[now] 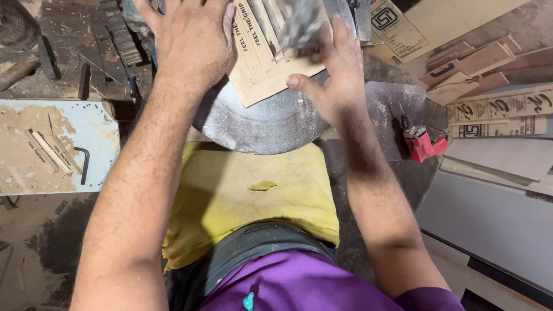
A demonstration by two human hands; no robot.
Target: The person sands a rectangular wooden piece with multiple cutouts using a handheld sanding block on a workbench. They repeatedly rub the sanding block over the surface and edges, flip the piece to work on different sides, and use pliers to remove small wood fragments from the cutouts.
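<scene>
My left hand (190, 40) lies flat, fingers spread, on the left part of a thin printed wooden sheet (262, 69) that rests on a round grey metal disc (259, 124). My right hand (334, 72) is on the sheet's right side, thumb stretched left, its fingers around a blurred grey block (300, 24) held on the sheet. The block's lower side is hidden by the fingers. Dust covers both forearms.
A yellow cloth pad (230, 196) lies below the disc. A red power drill (420, 144) lies on a grey plate at right, with stacked printed wooden pieces (495, 109) behind. At left a pale blue bench (98, 138) bears two small wooden strips and a black hex key (85, 164).
</scene>
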